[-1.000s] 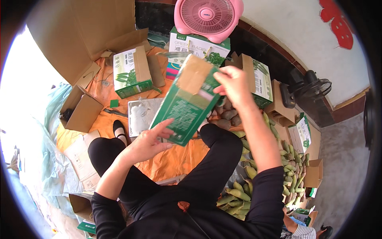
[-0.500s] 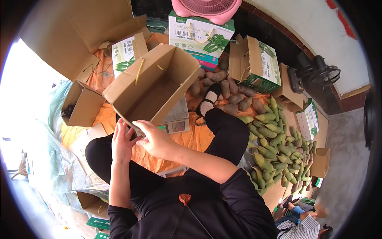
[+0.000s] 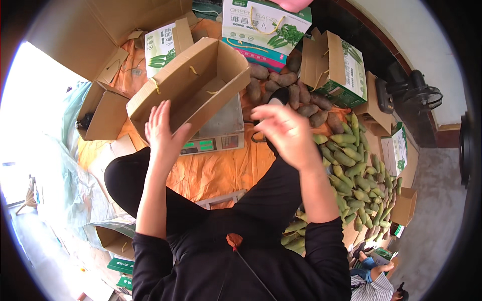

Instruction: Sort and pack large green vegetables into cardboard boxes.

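Note:
An open brown cardboard box point(image 3: 223, 100) with yellow cord handles sits tilted on a digital scale point(image 3: 228, 142) whose green display is lit. Its inside looks bare. My left hand point(image 3: 163, 128) is at the box's near left edge, fingers stretched out; whether it touches the cardboard I cannot tell. To the right of the box, my right hand point(image 3: 286, 133) hangs in the air with its fingers apart, slightly blurred and holding nothing. A heap of green radishes point(image 3: 354, 175) lies to the right of that hand, past my leg.
Brownish roots point(image 3: 283, 79) are piled beyond my foot. Printed cartons point(image 3: 266, 22) stand behind the box, and another opened carton point(image 3: 334, 70) is at the back right near a black fan point(image 3: 422, 93). Orange sheeting point(image 3: 211, 175) covers the floor. A person in stripes point(image 3: 374, 288) is at lower right.
Both hands have parted from the box's near corner. My right hand has swung right, away from the box; my left has moved slightly up. The box now rests on the scale, whose display shows.

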`<state>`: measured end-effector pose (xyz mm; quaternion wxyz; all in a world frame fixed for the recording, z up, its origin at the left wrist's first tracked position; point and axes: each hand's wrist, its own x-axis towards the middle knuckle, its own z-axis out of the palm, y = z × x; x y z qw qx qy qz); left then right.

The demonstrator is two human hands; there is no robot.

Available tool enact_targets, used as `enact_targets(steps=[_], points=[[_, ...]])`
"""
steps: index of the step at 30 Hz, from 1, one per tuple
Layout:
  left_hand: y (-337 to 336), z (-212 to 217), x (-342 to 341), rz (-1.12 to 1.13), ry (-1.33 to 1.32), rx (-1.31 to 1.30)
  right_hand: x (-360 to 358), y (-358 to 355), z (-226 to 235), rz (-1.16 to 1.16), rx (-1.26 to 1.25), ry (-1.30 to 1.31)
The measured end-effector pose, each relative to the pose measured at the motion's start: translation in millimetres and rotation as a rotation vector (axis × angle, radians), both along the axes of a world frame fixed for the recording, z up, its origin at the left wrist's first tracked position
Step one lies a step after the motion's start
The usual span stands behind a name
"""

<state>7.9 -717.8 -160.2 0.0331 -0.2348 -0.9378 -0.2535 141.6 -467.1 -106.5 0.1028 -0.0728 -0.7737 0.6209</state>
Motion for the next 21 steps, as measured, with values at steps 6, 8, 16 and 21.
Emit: enact_targets(steps=[6, 8, 16, 21], points=[[52, -29, -19, -0.159, -0.262, -0.206, 49, 82, -14, -0.41, 0.064, -0.072], [56, -32, -26, -0.136, -0.194, -0.308, 76, 105, -45, -0.524, 0.116, -0.206], [40, -41, -35, -0.243, -0.139, -0.246, 253, 135, -215, -0.724, 0.214, -0.673], [15, -50, -34, -0.33, -0.128, -0.316, 340, 88, -272, -0.195, 0.973, -1.217]])
